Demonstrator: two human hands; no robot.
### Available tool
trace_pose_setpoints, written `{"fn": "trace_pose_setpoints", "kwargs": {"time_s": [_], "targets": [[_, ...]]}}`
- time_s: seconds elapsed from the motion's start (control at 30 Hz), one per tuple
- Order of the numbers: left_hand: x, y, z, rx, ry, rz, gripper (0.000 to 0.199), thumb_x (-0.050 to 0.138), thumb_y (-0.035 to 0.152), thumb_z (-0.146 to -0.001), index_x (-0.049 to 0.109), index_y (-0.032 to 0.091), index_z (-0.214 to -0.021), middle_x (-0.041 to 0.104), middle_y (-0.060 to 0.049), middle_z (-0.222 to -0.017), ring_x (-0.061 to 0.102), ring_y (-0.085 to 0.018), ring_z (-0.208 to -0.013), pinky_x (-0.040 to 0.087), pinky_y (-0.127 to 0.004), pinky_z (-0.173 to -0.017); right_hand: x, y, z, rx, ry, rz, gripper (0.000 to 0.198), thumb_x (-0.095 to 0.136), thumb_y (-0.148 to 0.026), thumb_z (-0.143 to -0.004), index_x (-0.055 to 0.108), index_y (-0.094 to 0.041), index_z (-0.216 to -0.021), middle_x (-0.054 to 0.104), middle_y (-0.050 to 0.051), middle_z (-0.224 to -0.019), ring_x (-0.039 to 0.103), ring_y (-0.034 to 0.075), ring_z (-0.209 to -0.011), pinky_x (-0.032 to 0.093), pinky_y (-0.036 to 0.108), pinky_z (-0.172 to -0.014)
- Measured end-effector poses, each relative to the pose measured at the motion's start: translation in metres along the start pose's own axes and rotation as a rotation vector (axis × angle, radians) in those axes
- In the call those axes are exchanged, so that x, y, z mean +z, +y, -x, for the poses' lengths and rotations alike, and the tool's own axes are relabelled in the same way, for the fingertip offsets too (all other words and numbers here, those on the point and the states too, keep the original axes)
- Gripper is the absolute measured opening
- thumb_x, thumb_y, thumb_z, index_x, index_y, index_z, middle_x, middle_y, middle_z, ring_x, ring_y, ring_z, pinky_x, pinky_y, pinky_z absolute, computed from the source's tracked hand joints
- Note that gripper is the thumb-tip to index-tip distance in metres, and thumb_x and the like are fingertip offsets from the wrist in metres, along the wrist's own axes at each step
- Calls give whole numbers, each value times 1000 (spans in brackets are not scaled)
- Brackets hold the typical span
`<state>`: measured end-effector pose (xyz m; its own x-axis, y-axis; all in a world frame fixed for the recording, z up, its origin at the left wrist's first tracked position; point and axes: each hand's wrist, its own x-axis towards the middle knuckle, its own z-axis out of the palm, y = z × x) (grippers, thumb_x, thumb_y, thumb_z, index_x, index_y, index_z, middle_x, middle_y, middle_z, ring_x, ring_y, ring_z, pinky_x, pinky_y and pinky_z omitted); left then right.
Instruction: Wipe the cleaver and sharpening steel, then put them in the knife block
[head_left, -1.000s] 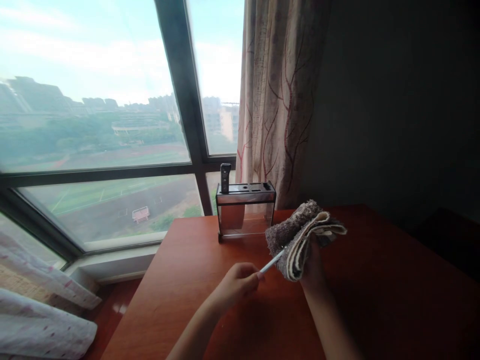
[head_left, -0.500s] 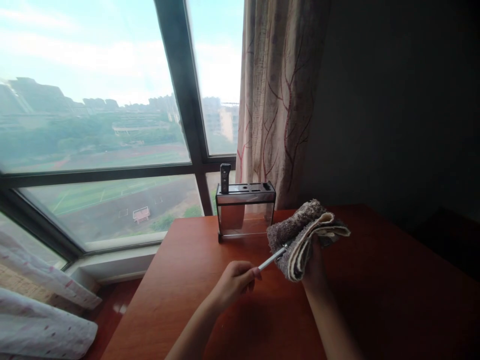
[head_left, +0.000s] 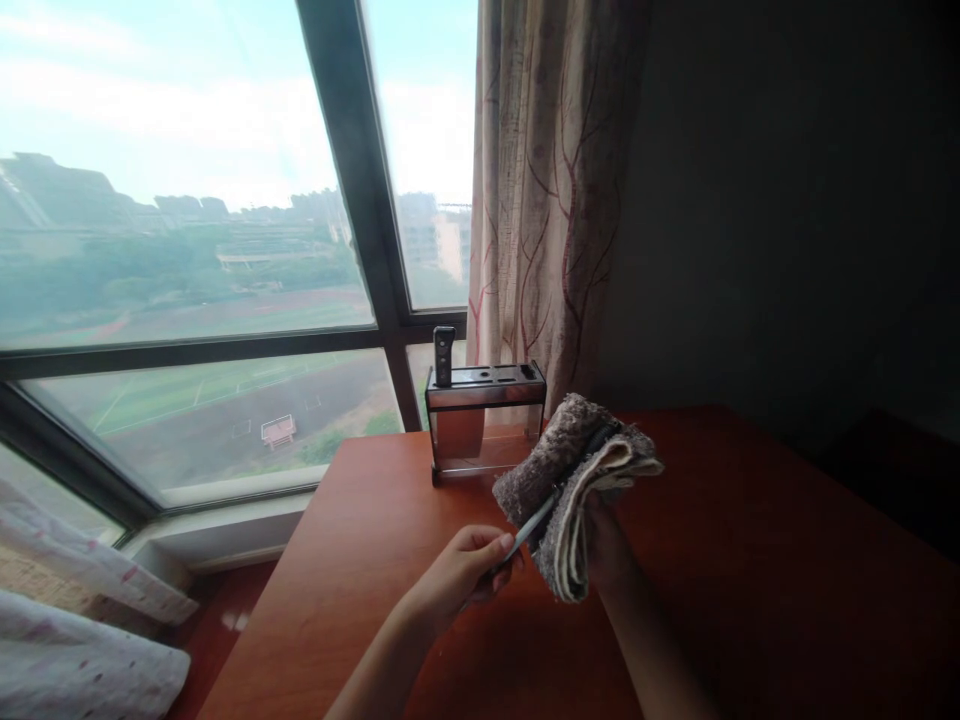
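My left hand point(head_left: 471, 562) is closed round a slim, pale, rod-like handle point(head_left: 532, 522). Its far end runs into a fold of a thick grey-brown towel point(head_left: 551, 455) with cream edges, so the kind of tool cannot be made out. Behind the folded towel, my right hand point(head_left: 606, 535) grips it from the right, with most of the fingers hidden by the cloth. Both hands are above the reddish-brown table point(head_left: 375, 530). Just beyond the towel stands a clear-sided knife block point(head_left: 486, 398) with a black-handled knife point(head_left: 443, 357) upright in its left slot.
Large window panes point(head_left: 195, 250) with a dark frame point(head_left: 360, 180) lie to the left and front. A patterned curtain point(head_left: 551, 200) hangs behind the table. Pale spotted fabric point(head_left: 82, 650) is at the lower left, and a dark wall point(head_left: 780, 220) is on the right.
The towel and my right hand have shifted left and slightly down, closer to my left hand. Less of the pale handle shows between the left fingers and the cloth.
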<state>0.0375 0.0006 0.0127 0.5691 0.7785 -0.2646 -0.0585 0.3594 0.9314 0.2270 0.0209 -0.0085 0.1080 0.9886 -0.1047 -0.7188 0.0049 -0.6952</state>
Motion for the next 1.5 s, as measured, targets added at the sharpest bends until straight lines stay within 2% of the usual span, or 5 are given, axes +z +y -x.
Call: {"fn": "trace_pose_setpoints", "kwargs": {"time_s": [0.37,0.63,0.83,1.07,1.5], "targets": [[-5,-11,-14,191,334,-225,49,61,59,-72,67,10,-73,52,2,-49,32,-5,-36,20,-21,-37,15,-7,-10,-171,114,96,53,85,-31,-55,65,-22,-104,73,1,-92,68,20,-83,55,31,-71],[-15,-11,-8,485,649,-634,27,64,41,-78,70,15,-81,64,-3,-66,53,-14,-59,41,-23,-54,19,-3,-6,-95,63,48,52,82,-32,-61,64,-25,-109,73,-1,-95,68,19,-85,55,29,-72],[-11,-11,-4,663,815,-899,17,60,33,-83,70,19,-84,65,-1,-69,52,-12,-56,40,-23,-56,16,2,-8,-87,76,93,51,82,-34,-61,64,-26,-108,74,-2,-93,68,19,-81,55,29,-69],[-11,-7,-5,499,658,-620,23,62,38,-81,71,17,-81,66,-4,-65,55,-14,-57,42,-23,-54,8,-2,-15,-159,114,139,52,83,-30,-60,64,-23,-108,74,1,-91,69,21,-80,55,31,-69],[-8,6,1,213,349,27,37,60,48,-80,64,11,-76,47,4,-48,28,-3,-37,14,-18,-37,-7,-14,-28,-163,111,-77,49,73,-35,-72,59,-26,-118,72,0,-106,67,22,-98,53,39,-87]]}}
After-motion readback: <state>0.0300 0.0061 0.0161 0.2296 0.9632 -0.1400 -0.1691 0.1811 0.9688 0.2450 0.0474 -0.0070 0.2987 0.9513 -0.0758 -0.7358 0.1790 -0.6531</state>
